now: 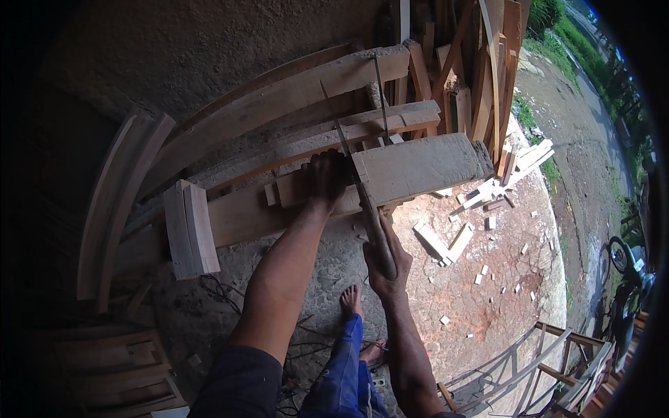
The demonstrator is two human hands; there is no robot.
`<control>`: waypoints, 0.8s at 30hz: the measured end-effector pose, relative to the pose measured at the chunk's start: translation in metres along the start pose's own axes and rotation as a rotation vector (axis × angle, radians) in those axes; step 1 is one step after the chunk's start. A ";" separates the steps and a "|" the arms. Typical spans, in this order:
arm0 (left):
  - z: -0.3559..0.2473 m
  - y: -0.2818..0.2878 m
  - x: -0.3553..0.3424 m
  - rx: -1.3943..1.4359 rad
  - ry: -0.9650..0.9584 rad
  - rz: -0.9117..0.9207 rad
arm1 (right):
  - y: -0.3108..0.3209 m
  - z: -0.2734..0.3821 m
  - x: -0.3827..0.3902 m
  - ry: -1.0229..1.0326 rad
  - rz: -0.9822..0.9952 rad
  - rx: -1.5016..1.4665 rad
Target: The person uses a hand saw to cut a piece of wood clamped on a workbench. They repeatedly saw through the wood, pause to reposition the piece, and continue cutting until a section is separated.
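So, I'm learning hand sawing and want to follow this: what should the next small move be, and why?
Probably a short, gentle stroke by the right hand, with the left hand well clear of the blade: the right hand grips the saw, which crosses the plank close beside the left hand's fingers.

Draws strong daylight from the open right side, nearly bleaching the wood offcuts (431,242) and brightening the floor (433,299), then sinks into deep gloom along the rough wall (174,56) and toward the lower left. Leaves the left hand (325,177) in shadow, too dark for picking out each finger. Bends straight edges toward a black, rounded rim, and softens detail in the far greenery (573,56).
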State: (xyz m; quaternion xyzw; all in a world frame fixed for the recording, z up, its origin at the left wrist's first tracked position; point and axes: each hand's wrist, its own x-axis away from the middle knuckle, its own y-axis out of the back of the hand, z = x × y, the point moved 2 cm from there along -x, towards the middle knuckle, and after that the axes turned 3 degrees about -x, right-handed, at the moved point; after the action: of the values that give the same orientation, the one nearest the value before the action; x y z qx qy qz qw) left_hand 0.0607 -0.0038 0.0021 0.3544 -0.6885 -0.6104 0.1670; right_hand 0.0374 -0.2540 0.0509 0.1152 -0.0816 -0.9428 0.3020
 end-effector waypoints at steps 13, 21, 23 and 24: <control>0.002 0.005 0.002 0.077 -0.040 -0.169 | 0.024 -0.002 0.042 0.030 -0.033 0.059; 0.022 -0.010 0.006 0.007 0.016 -0.206 | 0.092 -0.030 0.203 0.149 -0.020 0.395; 0.020 -0.007 0.010 -0.005 0.022 -0.158 | 0.098 -0.025 0.219 0.002 0.012 0.399; 0.014 -0.003 0.008 -0.007 0.021 -0.150 | 0.092 -0.023 0.204 -0.019 0.006 0.362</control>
State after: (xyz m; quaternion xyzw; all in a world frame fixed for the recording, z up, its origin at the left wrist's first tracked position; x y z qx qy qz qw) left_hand 0.0465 0.0007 -0.0056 0.4110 -0.6560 -0.6197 0.1291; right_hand -0.0675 -0.4499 0.0148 0.1584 -0.2529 -0.9130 0.2783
